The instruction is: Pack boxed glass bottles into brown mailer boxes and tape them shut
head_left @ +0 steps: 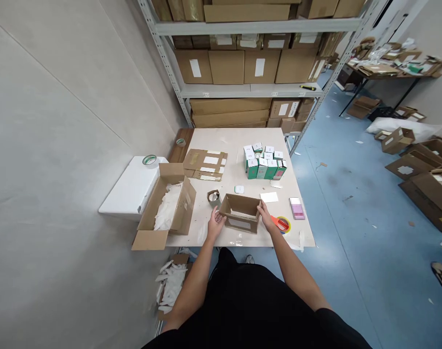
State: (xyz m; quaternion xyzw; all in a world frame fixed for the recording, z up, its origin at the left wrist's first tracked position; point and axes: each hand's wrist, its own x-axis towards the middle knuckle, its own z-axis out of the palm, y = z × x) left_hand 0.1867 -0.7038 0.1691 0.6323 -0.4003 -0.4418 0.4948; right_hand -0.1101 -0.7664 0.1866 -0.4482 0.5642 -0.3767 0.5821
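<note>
Small open ctn [240, 219] is at the near mid of the table [233, 239], btwn both hands, open side up. R hand [265, 216] has its grip pinching the right wall at the rim. L hand [216, 223] is at the left wall, fingers curled by the near corner; can't tell if that grip pinches or just touches. Small dark container [214, 197] just beyond L hand. Orange-red tool [278, 223] + tape roll [287, 225] just right of R hand; pink item [297, 211] farther right. White card [269, 197] beyond R hand. Green/white boxes [267, 167] grouped far right, flat cardboard [206, 164] far left. Big open box [186, 207] w/ white paper [168, 206] at left.
</note>
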